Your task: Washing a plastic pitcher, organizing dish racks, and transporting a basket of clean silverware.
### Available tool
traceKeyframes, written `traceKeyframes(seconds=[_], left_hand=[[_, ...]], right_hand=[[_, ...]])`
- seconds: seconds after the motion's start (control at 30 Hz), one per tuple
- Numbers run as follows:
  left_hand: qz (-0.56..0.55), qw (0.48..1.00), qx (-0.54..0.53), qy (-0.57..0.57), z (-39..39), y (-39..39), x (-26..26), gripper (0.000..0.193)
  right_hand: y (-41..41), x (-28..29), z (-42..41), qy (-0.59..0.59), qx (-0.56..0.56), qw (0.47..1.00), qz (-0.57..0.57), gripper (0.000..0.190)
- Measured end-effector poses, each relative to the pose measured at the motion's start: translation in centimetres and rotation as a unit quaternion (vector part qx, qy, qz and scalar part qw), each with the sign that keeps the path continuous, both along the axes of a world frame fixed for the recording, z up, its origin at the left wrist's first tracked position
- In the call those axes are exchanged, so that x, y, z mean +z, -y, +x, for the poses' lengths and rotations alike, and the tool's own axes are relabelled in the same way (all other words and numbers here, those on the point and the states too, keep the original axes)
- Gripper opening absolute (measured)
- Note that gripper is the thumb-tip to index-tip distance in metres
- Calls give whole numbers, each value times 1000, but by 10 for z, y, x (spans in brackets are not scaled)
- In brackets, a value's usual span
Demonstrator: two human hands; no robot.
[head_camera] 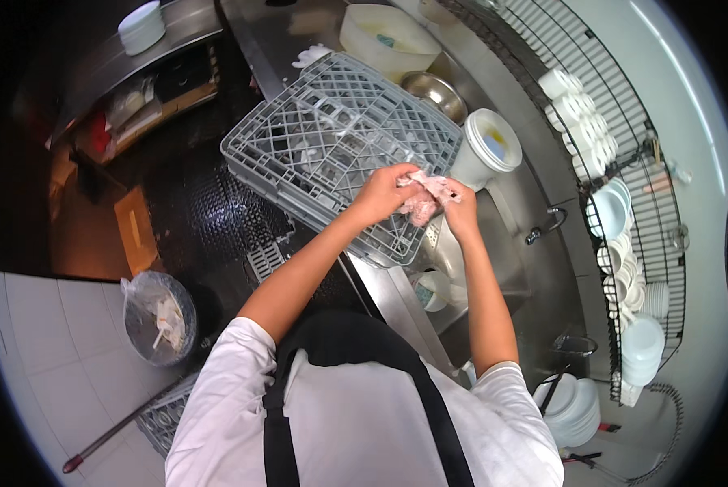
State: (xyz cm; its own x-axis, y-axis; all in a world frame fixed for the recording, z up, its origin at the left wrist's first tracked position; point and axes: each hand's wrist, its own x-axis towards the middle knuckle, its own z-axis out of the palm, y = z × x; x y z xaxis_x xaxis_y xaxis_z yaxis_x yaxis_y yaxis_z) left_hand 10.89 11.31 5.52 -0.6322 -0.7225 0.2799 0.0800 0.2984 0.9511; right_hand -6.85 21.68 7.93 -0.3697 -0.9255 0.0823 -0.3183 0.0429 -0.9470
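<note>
A crumpled pink-and-white wet cloth point(421, 210) is stretched between my two hands. My left hand point(383, 193) pinches its left side, and my right hand point(462, 210) grips the right side. Both hands are above the near right corner of a grey plastic dishwasher rack point(339, 210). Through the rack's lattice I can make out clear glassware point(364, 146), though its exact shapes are hard to tell. Just beyond my right hand stands a white plastic bucket point(470, 155) with yellowish liquid in it.
Behind the rack are a large translucent tub point(364, 30) and a metal bowl point(446, 97). A steel sink point(510, 237) with a faucet point(543, 228) lies at right, below a wire shelf point(647, 201) of white crockery. A lined waste bin point(178, 347) stands on the floor at left.
</note>
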Motion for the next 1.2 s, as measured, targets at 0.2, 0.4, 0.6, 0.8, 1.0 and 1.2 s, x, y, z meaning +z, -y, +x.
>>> traceKeyframes(seconds=[0.2, 0.4, 0.6, 0.8, 1.0, 1.2], left_hand=[[94, 993, -60, 31, -11, 15, -10, 15], [198, 965, -145, -96, -42, -1, 2, 29], [109, 990, -81, -45, -59, 15, 7, 24], [23, 997, 67, 17, -74, 17, -2, 28], [-111, 972, 109, 179, -83, -76, -6, 19], [-334, 902, 190, 195, 6, -54, -6, 21]], right_hand=[[-13, 4, -7, 269, -46, 953, -133, 18], [4, -4, -7, 65, -73, 991, -93, 16], [-10, 0, -14, 245, 28, 969, -24, 24], [-22, 7, -15, 281, 77, 953, -85, 32], [-10, -9, -25, 398, -17, 896, -199, 37], [-14, -32, -43, 27, 147, 980, 131, 28]])
